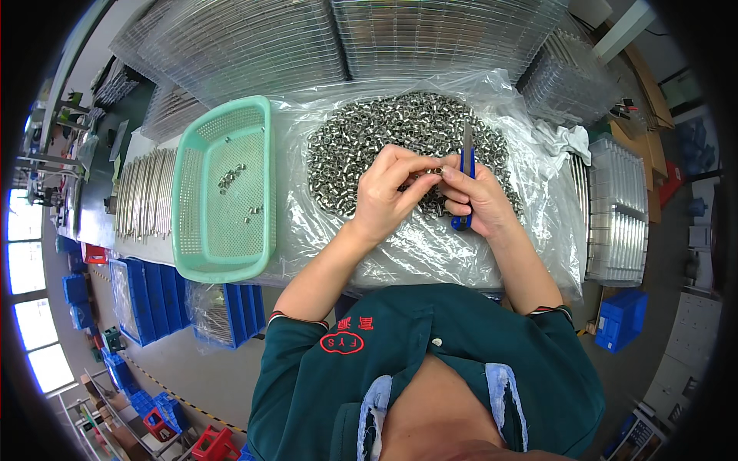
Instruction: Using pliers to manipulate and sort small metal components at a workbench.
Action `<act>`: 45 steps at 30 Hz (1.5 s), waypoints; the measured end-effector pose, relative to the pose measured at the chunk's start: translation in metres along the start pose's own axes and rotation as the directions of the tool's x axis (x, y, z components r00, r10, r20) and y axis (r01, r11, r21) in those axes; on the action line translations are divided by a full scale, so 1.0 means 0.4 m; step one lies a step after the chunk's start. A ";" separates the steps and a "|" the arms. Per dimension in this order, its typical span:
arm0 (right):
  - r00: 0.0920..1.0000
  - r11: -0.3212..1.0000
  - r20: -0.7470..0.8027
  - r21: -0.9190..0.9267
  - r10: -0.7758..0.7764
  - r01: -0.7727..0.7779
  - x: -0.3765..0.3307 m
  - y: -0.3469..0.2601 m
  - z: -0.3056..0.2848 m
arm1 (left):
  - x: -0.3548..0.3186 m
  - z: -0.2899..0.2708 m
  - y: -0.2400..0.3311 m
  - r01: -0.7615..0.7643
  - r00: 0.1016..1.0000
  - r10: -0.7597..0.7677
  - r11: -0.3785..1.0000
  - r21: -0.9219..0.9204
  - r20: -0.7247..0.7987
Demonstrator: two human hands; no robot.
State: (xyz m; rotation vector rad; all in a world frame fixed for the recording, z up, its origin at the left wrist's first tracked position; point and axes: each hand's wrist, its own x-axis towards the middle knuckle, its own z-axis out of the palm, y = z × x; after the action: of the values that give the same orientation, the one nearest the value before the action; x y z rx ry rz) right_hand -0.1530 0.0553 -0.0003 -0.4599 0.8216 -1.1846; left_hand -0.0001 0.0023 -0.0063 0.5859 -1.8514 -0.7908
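Note:
My left hand point(384, 192) is closed, thumb and forefinger pinching a small shiny metal piece point(436, 171), ring-like as far as it shows. Fingertips of my right hand point(486, 198) meet it at the same piece, partly hiding it. A blue utility knife point(466, 163) is gripped in my right hand, its blade pointing away from me. Both hands are over the near part of a wide heap of small metal rings point(384, 119). The heap lies on a clear plastic sheet point(338, 257).
Left of the heap is a mint-green plastic basket point(223, 273) with a few metal pieces inside. Beyond it lie rows of metal strips point(146, 196). Clear trays are stacked at the back point(453, 38) and right point(617, 207). A white cloth point(565, 142) lies right of the heap.

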 end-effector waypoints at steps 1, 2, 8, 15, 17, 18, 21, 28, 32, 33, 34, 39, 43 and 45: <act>1.000 1.000 0.004 0.013 -0.007 0.007 0.000 -0.001 0.000 | 0.000 0.000 0.000 0.005 1.000 -0.005 1.000 -0.009 0.000; 1.000 1.000 0.004 0.013 -0.008 0.008 0.000 -0.001 0.001 | 0.001 0.000 0.000 0.011 1.000 -0.011 1.000 -0.019 -0.001; 1.000 0.999 0.027 0.034 -0.012 0.011 -0.001 -0.002 -0.003 | -0.003 -0.006 -0.004 0.017 0.998 -0.019 0.999 0.035 0.056; 0.999 0.999 0.031 0.029 -0.024 0.023 0.001 0.002 -0.007 | 0.000 -0.006 0.003 0.070 0.996 -0.070 0.997 0.014 0.057; 0.999 0.999 0.038 0.023 -0.025 0.024 0.002 0.005 -0.008 | 0.001 -0.007 -0.003 -0.034 0.999 0.033 0.998 0.056 0.022; 0.998 0.999 0.059 0.029 -0.020 0.019 0.002 0.006 -0.008 | 0.000 -0.010 0.002 -0.034 0.999 0.033 0.998 0.060 0.020; 0.997 0.999 0.074 0.047 -0.022 0.018 0.002 0.001 -0.001 | 0.009 -0.043 0.017 -0.055 0.998 0.057 0.996 0.065 -0.031; 0.994 0.996 0.081 0.055 -0.067 0.063 0.001 -0.005 -0.009 | 0.010 -0.307 0.088 0.217 0.926 0.080 0.689 0.692 -0.370; 0.997 0.998 0.066 0.027 -0.051 0.049 0.002 -0.004 0.006 | -0.012 -0.333 0.090 0.388 0.880 0.050 0.499 0.775 -0.473; 0.997 0.998 0.064 0.029 -0.048 0.046 0.004 0.000 -0.001 | -0.004 -0.300 0.095 0.344 0.904 -0.032 0.646 0.681 -0.426; 0.997 0.998 0.063 0.029 -0.049 0.047 0.005 0.000 -0.002 | 0.003 -0.264 0.096 0.305 0.926 -0.103 0.772 0.558 -0.363; 0.992 0.985 0.001 0.114 -0.129 0.128 0.011 0.000 -0.010 | 0.026 -0.069 0.051 -0.030 0.961 -0.126 0.837 0.546 0.246; 0.986 0.982 -0.043 0.086 -0.162 0.166 0.009 -0.007 0.000 | 0.023 0.006 -0.008 -0.059 0.939 -0.167 0.782 0.620 0.300; 0.985 0.982 -0.048 0.079 -0.169 0.172 0.006 -0.010 -0.002 | 0.021 0.010 -0.032 -0.051 0.946 -0.148 0.811 0.582 0.289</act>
State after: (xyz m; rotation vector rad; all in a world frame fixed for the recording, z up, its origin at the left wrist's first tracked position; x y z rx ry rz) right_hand -0.1557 0.0519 0.0015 -0.4451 0.7768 -1.3856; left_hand -0.0067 -0.0111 -0.0118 0.9379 -2.4160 -0.3368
